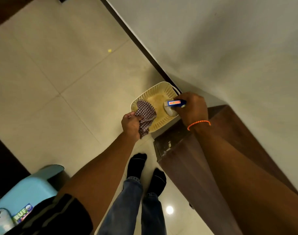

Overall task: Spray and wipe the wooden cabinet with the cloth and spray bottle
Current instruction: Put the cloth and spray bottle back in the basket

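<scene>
Left hand (pixel 130 124) bunches the checked cloth (pixel 146 112); right hand (pixel 193 109) grips the spray bottle (pixel 174 104). The cloth might snag the slotted basket (pixel 161 85).

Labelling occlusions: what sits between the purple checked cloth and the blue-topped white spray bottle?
Head view: just the bare, stained floor of the cream slotted plastic basket separates the cloth and the spray bottle.

Checked purple-white cloth (pixel 146 114), cream basket (pixel 159 89), brown cabinet (pixel 192 160)
</scene>
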Demonstrator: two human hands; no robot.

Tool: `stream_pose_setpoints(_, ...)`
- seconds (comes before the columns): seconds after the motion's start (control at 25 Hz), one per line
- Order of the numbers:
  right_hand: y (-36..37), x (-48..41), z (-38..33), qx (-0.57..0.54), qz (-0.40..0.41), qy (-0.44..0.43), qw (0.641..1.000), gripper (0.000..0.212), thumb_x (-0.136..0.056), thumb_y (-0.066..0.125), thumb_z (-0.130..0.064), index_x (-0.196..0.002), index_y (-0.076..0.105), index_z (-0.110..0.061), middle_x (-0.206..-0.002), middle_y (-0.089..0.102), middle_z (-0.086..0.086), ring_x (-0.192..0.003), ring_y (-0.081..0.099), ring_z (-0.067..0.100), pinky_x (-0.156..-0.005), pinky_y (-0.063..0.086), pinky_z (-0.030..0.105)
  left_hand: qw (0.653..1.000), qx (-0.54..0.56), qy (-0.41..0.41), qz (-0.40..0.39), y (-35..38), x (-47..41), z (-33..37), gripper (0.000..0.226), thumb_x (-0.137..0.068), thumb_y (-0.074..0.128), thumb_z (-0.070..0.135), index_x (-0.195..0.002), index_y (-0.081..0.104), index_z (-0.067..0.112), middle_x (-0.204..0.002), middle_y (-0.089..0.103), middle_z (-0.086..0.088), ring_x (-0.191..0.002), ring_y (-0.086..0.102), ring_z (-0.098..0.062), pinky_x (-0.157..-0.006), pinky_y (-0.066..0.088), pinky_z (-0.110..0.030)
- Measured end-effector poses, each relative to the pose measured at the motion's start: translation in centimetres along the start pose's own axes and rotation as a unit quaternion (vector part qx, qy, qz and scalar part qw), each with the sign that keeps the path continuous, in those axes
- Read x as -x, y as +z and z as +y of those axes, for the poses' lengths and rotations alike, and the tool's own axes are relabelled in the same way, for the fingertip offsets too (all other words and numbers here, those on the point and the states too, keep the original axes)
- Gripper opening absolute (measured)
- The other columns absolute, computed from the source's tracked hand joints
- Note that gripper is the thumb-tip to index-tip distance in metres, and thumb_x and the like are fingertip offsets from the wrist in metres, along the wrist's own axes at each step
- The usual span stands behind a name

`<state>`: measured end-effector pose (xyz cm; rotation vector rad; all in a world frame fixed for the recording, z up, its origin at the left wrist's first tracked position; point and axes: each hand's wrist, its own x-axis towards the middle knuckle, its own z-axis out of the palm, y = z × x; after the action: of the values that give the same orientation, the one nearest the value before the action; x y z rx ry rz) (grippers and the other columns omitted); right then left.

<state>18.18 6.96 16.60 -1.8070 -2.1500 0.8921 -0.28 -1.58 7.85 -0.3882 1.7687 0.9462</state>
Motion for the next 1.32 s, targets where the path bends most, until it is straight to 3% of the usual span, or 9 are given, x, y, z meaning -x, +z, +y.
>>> stream_pose_setpoints(0.12, 3.2, -3.1, 2.1, 0.028, -0.029, 0.021, 0.999, 0.031, -0.073, 0.086, -0.018, -0.102, 0.077, -0.011, -0.100, 0.076, 0.011, -0.091, 0.069, 0.027, -0.086, 0.056, 0.040, 0.998, -0.049, 0.026, 0.002, 1.3, -4.8, -1.8, 0.042, -0.077, 0.073, -0.014, -0.108, 0.062, 0.013, -0.120, 0.067, -0.013, -0.109, 0.065, -0.035, -0.083, 0.061, -0.046)
stream_pose_setpoints(0.24, 6.5, -5.8, 3.5, 0.054, -0.060, 0.032, 0.996, 0.028, -0.071, 0.088, -0.019, -0.096, 0.076, -0.012, -0.096, 0.076, 0.009, -0.088, 0.070, 0.025, -0.082, 0.056, 0.036, 0.995, -0.084, 0.043, -0.017, 2.3, -8.1, -3.0, 0.052, -0.080, 0.067, -0.016, -0.125, 0.053, 0.006, -0.122, 0.061, -0.013, -0.107, 0.062, -0.030, -0.070, 0.059, -0.035)
stream_pose_setpoints(0.44, 9.4, -8.5, 4.4, 0.070, -0.084, 0.048, 0.993, 0.028, -0.070, 0.088, -0.015, -0.095, 0.075, -0.012, -0.099, 0.074, 0.012, -0.092, 0.068, 0.029, -0.087, 0.055, 0.042, 0.986, -0.139, 0.060, -0.066, 3.7, -11.1, -3.8, 0.045, -0.084, 0.061, -0.012, -0.124, 0.059, 0.008, -0.121, 0.064, -0.008, -0.111, 0.063, -0.029, -0.064, 0.057, -0.029)
stream_pose_setpoints(0.64, 10.7, -9.7, 5.2, 0.097, -0.109, 0.022, 0.989, 0.024, -0.073, 0.085, -0.011, -0.093, 0.073, -0.011, -0.097, 0.074, 0.011, -0.091, 0.068, 0.029, -0.086, 0.056, 0.044, 0.987, -0.154, 0.023, -0.051, 5.3, -13.1, -4.9, 0.043, -0.090, 0.062, -0.002, -0.126, 0.049, 0.017, -0.130, 0.055, -0.005, -0.121, 0.052, -0.025, -0.097, 0.053, -0.042)
stream_pose_setpoints(0.8, 10.7, -10.4, 5.4, 0.123, -0.112, -0.023, 0.986, 0.027, -0.072, 0.086, -0.016, -0.094, 0.071, -0.014, -0.095, 0.074, 0.009, -0.088, 0.069, 0.028, -0.088, 0.054, 0.046, 0.988, -0.147, 0.009, -0.050, 6.3, -13.7, -5.3, 0.042, -0.095, 0.057, 0.000, -0.130, 0.046, 0.018, -0.127, 0.050, -0.003, -0.116, 0.047, -0.020, -0.098, 0.048, -0.040)
stream_pose_setpoints(0.92, 11.1, -10.4, 5.9, 0.129, -0.098, -0.048, 0.986, 0.029, -0.072, 0.087, -0.021, -0.096, 0.070, -0.016, -0.096, 0.074, 0.006, -0.090, 0.069, 0.027, -0.091, 0.051, 0.043, 0.984, -0.166, 0.014, -0.057, 6.9, -14.2, -5.3, 0.047, -0.099, 0.054, 0.003, -0.142, 0.038, 0.014, -0.129, 0.047, -0.005, -0.124, 0.047, -0.023, -0.105, 0.047, -0.044)
stream_pose_setpoints(1.08, 11.5, -9.7, 6.4, 0.153, -0.094, -0.063, 0.982, 0.038, -0.072, 0.086, -0.023, -0.107, 0.070, -0.018, -0.105, 0.074, 0.005, -0.103, 0.064, 0.027, -0.096, 0.042, 0.041, 0.973, -0.215, 0.011, -0.086, 6.7, -14.7, -5.3, 0.065, -0.098, 0.061, 0.008, -0.150, 0.023, 0.015, -0.150, 0.037, -0.012, -0.136, 0.042, -0.031, -0.109, 0.047, -0.048)
stream_pose_setpoints(1.2, 11.1, -8.6, 5.8, 0.148, -0.107, -0.056, 0.982, 0.057, -0.068, 0.088, -0.021, -0.120, 0.066, -0.018, -0.119, 0.071, 0.006, -0.115, 0.061, 0.029, -0.102, 0.040, 0.043, 0.955, -0.267, 0.078, -0.103, 6.1, -13.4, -5.2, 0.064, -0.097, 0.064, 0.012, -0.149, 0.028, 0.011, -0.149, 0.044, -0.013, -0.134, 0.047, -0.030, -0.109, 0.047, -0.046)
stream_pose_setpoints(1.32, 9.6, -7.7, 4.0, 0.149, -0.096, -0.066, 0.982, 0.063, -0.068, 0.087, -0.023, -0.126, 0.063, -0.014, -0.128, 0.066, 0.010, -0.122, 0.057, 0.032, -0.103, 0.042, 0.044, 0.932, -0.281, 0.219, -0.071, 5.4, -10.3, -3.5, 0.040, -0.099, 0.063, 0.015, -0.135, 0.049, 0.006, -0.128, 0.061, -0.008, -0.118, 0.060, -0.023, -0.096, 0.050, -0.030)
